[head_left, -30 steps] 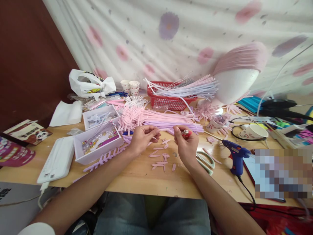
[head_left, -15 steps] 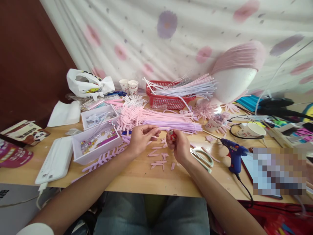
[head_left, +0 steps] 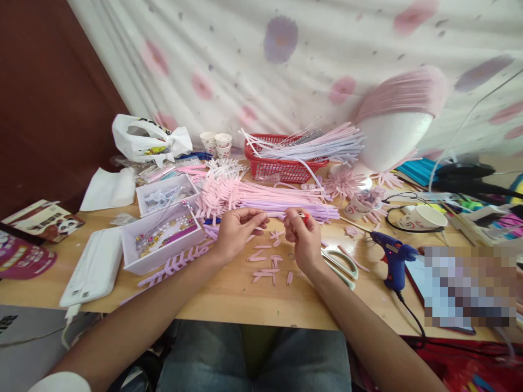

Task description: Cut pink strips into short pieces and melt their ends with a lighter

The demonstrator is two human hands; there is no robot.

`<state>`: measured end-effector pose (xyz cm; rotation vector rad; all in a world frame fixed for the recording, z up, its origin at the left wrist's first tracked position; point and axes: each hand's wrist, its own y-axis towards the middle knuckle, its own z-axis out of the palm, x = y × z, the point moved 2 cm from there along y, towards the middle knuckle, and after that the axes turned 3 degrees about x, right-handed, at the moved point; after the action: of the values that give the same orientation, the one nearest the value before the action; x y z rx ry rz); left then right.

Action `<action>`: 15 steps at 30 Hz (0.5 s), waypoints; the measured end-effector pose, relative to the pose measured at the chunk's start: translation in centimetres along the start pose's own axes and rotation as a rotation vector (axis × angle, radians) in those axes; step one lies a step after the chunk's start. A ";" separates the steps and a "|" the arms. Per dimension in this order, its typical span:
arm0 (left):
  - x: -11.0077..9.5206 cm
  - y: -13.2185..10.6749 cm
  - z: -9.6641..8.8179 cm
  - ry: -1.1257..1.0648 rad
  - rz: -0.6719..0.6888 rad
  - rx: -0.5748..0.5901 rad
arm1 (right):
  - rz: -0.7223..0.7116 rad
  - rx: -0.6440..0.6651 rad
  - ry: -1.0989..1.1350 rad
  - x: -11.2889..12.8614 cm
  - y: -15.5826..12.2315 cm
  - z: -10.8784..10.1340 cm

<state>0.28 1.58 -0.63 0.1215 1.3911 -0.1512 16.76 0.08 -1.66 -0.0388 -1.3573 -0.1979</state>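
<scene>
My left hand (head_left: 241, 231) is closed in a pinch over the table, with what looks like a short pink pipe cleaner piece, mostly hidden, at its fingertips. To its right, my right hand (head_left: 303, 237) is wrapped around a red lighter (head_left: 304, 218), of which only a small part shows. Short pink pipe cleaner pieces (head_left: 267, 271) lie scattered on the wood below and between both hands. Behind them are bundles of pink pipe cleaners (head_left: 278, 195) and purple pipe cleaners (head_left: 294, 209). Scissors (head_left: 341, 264) with pale handles rest beside my right wrist.
A blue glue gun (head_left: 394, 258) stands at the right, near a tablet (head_left: 417, 272). Left of my hands are white trays (head_left: 163, 239) of beads and a white power bank (head_left: 92, 267). A red basket (head_left: 281, 169) and a white mannequin head (head_left: 394, 136) stand behind.
My right hand has shifted slightly right and turned, so the lighter's metal top no longer shows. My left hand keeps its pinch in nearly the same place.
</scene>
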 end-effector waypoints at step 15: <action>0.5 0.1 0.1 -0.003 0.004 0.001 | -0.107 -0.094 -0.129 0.0 0.2 -0.6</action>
<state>0.44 1.63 -1.10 0.1254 1.3879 -0.1487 17.36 0.19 -1.82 -0.0589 -1.4792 -0.3545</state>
